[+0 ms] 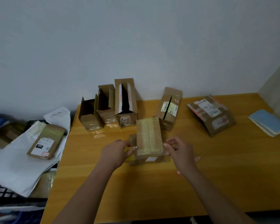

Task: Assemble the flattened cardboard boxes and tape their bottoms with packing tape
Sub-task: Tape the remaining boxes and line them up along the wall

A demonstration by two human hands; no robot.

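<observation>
The left hand (116, 151) is curled round what looks like a clear tape roll (132, 143) at the left edge of the small brown cardboard box (149, 139), mid-table; the right hand (178, 148) pinches the tape's free end; probably best kept taut, then pressed flat across the seam.

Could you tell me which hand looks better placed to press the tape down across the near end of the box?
Probably the right hand. It pinches the clear tape at the box's right edge, so it could sweep across. The left hand appears to grip the tape roll against the left edge.
</observation>
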